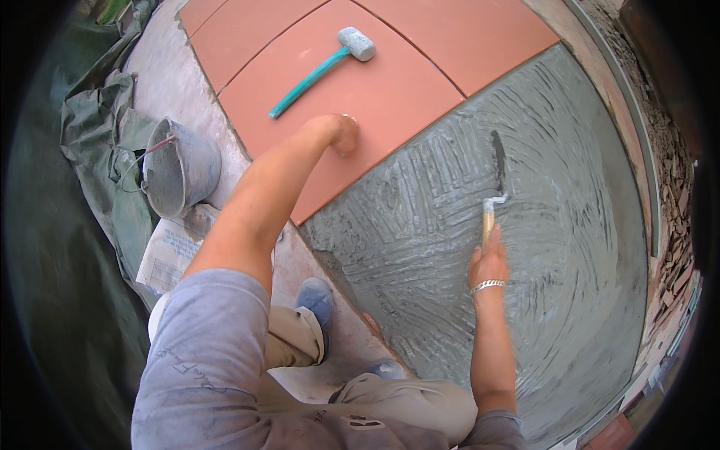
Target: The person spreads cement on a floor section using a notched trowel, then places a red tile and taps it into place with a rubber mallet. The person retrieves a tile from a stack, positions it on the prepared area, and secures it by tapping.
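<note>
Right hand (487,264) wrapped tight around the wooden handle of a trowel (496,180), grip pressed shut on it, metal bracelet on that wrist. Trowel blade sits on edge in the wet grey mortar bed (480,300), near the middle of the bed, a little toward its far side, just short of the tile edge. Mortar is combed in curved ridges all over the bed. Left hand (345,133) planted on a terracotta tile (360,97), close to that tile's near edge where it meets the mortar; arm straight, taking weight; fingers curl under, cannot tell whether they are spread or pressed together. Rubber mallet (322,67) with teal handle and grey head lies flat on the same tile, farther in, well apart from the left hand. More tiles laid beside it toward the far edge of the floor. Grey bucket (176,169) crusted with mortar stands off the left edge of the tiles, on bare slab, next to a green tarp (97,142) and a paper sack (174,251). Person kneels at the near edge of the mortar bed, blue shoe (316,298) on the slab.
</note>
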